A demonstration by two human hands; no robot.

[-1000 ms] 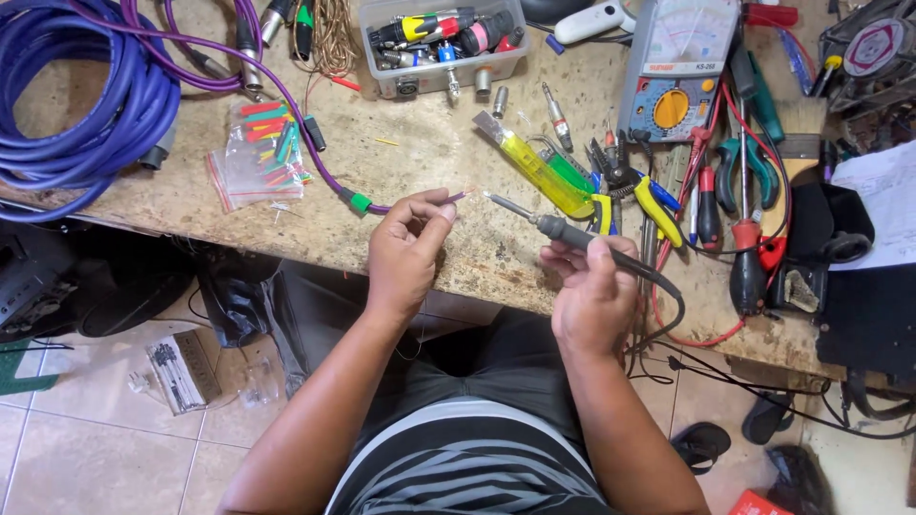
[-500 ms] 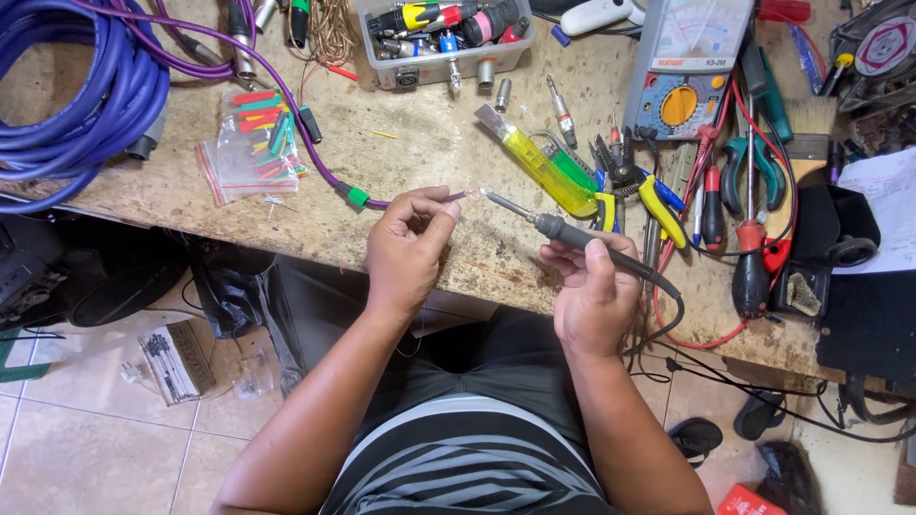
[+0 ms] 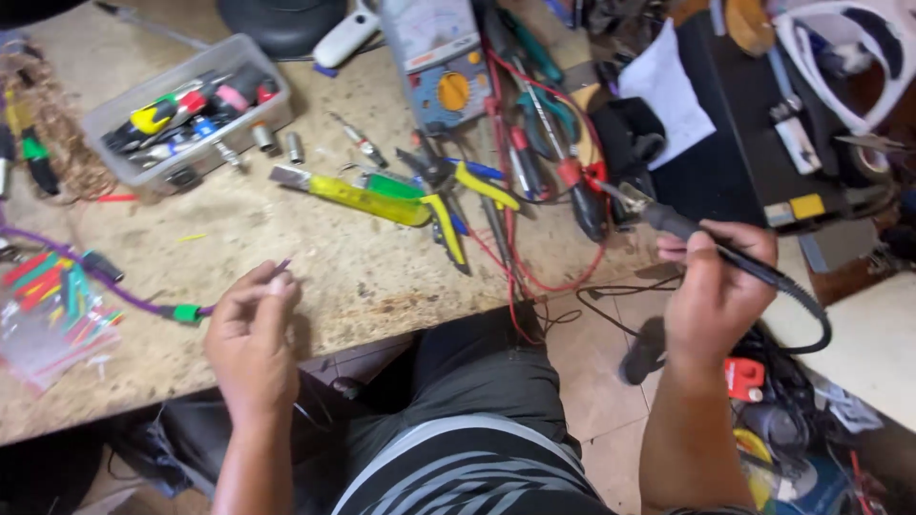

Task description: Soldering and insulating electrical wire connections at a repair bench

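Note:
My left hand (image 3: 253, 339) pinches the bare end of a thin purple cable (image 3: 114, 286) over the front edge of the stone-topped bench (image 3: 315, 257); the cable runs left and carries a green sleeve. My right hand (image 3: 711, 291) grips a black-handled soldering iron (image 3: 668, 221) out to the right, beyond the bench corner, with its metal tip pointing up and left toward a tangle of tools. The iron's black cord (image 3: 811, 315) loops down behind my wrist. The two hands are far apart.
On the bench lie a yellow-handled screwdriver (image 3: 367, 198), yellow-handled pliers (image 3: 458, 205), a multimeter (image 3: 441, 72) with red leads, a clear box of plugs (image 3: 186, 110) and a bag of coloured sleeves (image 3: 52, 305). Clutter and a black case (image 3: 763, 143) stand at right. My lap and the tiled floor are below.
My right hand has swung the soldering iron away from the cable end to the right, off the bench. My head has turned right. The left hand still holds the cable.

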